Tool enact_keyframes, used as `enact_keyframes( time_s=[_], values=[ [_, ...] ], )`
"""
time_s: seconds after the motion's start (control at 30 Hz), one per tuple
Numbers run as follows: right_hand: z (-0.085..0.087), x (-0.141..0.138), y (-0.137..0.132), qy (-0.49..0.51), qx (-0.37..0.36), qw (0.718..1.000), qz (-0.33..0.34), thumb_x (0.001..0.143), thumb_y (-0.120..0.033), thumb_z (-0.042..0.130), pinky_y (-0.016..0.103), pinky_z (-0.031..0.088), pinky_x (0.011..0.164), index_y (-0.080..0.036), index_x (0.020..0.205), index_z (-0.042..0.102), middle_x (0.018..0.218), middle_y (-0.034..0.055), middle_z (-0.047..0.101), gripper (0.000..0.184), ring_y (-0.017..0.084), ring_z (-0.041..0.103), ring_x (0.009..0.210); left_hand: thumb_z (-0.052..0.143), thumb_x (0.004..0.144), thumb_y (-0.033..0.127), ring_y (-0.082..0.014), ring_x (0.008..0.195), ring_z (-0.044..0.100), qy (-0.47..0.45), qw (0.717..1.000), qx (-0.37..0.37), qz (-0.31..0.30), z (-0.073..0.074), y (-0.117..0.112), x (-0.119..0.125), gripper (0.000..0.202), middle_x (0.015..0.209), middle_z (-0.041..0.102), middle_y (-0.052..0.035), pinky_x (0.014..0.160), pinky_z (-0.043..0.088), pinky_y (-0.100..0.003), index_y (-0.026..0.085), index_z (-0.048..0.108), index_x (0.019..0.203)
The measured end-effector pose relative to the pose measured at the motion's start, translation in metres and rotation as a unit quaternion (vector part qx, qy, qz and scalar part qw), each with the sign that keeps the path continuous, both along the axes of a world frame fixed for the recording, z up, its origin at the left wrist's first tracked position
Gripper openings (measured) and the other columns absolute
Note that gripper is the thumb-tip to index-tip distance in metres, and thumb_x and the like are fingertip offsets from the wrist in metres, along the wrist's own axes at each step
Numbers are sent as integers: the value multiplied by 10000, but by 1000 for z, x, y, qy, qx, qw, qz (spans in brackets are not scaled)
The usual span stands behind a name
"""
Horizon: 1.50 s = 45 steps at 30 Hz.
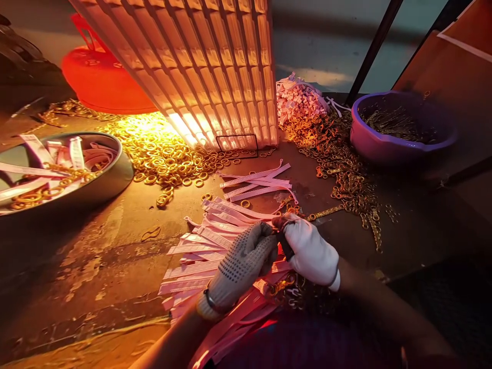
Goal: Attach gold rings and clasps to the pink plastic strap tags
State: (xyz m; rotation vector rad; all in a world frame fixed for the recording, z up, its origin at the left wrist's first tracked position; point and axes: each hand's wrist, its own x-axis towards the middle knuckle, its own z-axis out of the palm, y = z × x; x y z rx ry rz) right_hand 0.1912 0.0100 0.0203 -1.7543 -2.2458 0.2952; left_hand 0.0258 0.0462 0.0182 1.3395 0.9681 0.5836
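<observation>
My left hand (248, 256), in a knitted glove with dark dots, has its fingers pinched together over the heap of straps. Against its fingertips works my right hand (311, 251), in a white glove with dark-stained fingertips, also closed. Whatever sits between the two hands is too small and covered to name. Under and in front of them lie many flat pale pink straps (196, 279), spread like a fan. Several more straps (257, 182) lie crossed just beyond. Metal clasps (286, 284) show below my right hand, partly in shadow.
Gold-coloured rings (165, 154) are heaped at a lit ribbed plastic panel (215, 66). Left stand a grey bowl (125, 164) of straps and rings and a red container (103, 82). Right are a chain pile (346, 179) and purple basin (388, 146); behind, a pink heap (298, 100).
</observation>
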Motion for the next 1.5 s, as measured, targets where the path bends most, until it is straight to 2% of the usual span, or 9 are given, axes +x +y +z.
enact_keyframes(
  time_s=[0.17, 0.4, 0.6, 0.8, 0.93, 1.1, 1.2, 1.37, 1.5],
  values=[
    [20, -10, 7, -113, -12, 993, 36, 753, -229, 618, 347, 471, 714, -160, 902, 649, 844, 117, 680, 167, 272, 644, 818, 586, 923, 446, -56, 450, 354, -78, 993, -92, 0, -8, 10, -5, 370, 548, 443, 70, 414, 274, -167, 182, 455, 698],
    [9, -4, 23, -73, -53, 996, -8, 926, -315, 533, 285, 411, 650, -170, 960, 662, 821, 95, 722, 196, 230, 673, 773, 688, 870, 371, -26, 346, 246, -195, 941, -276, -16, -20, 38, -18, 296, 531, 390, 83, 294, 158, -144, 163, 525, 736],
    [-20, 36, 95, -81, -55, 984, -147, 915, -209, 520, 284, 433, 823, -168, 1125, 682, 1135, 130, 704, 268, 245, 640, 1033, 466, 985, 178, -37, 374, 363, -282, 872, -356, 184, -15, 59, -25, 180, 597, 452, 43, 276, 212, -109, 94, 620, 944],
    [-40, 43, 130, -85, -93, 983, -133, 809, -92, 577, 293, 441, 792, -104, 973, 726, 1015, 165, 725, 222, 259, 647, 954, 436, 971, 74, -14, 368, 342, -243, 891, -321, 209, -17, 52, -18, 185, 713, 601, -25, 271, 217, -89, 81, 616, 1013],
    [-11, 33, 113, -39, -52, 994, -91, 948, -147, 486, 240, 412, 748, -123, 1010, 696, 971, 86, 719, 220, 179, 614, 882, 416, 1000, 117, -6, 382, 335, -257, 880, -359, 173, -14, 50, -11, 209, 874, 672, -94, 275, 235, -86, 82, 599, 1096],
    [40, 12, 51, 47, -51, 993, 91, 1014, -320, 505, 247, 330, 623, -143, 836, 671, 734, 15, 641, 301, 123, 489, 649, 350, 1041, 210, -40, 335, 240, -312, 845, -390, 192, -15, 62, -12, 295, 537, 451, 51, 270, 189, -112, 140, 560, 845],
    [57, -1, 10, -17, -68, 992, 107, 980, -372, 555, 265, 316, 617, -156, 829, 652, 793, 46, 640, 280, 146, 523, 692, 336, 1046, 213, -47, 321, 227, -307, 853, -366, 211, -15, 71, -20, 314, 494, 365, 78, 262, 155, -117, 135, 587, 874],
    [54, -24, -36, -83, -151, 982, 74, 832, -323, 662, 267, 238, 502, -191, 857, 653, 873, 71, 630, 135, 195, 565, 739, 299, 1035, 142, -34, 298, 246, -276, 872, -346, 208, -7, 82, -42, 358, 509, 410, 65, 247, 153, -113, 106, 618, 875],
    [41, -38, -44, -30, -157, 979, 127, 845, -417, 669, 266, 195, 469, -260, 943, 685, 871, 38, 631, 185, 183, 568, 704, 322, 1028, 138, -18, 314, 252, -286, 898, -281, 181, 5, 84, -57, 329, 622, 525, 37, 248, 166, -108, 103, 648, 1021]
  ],
)
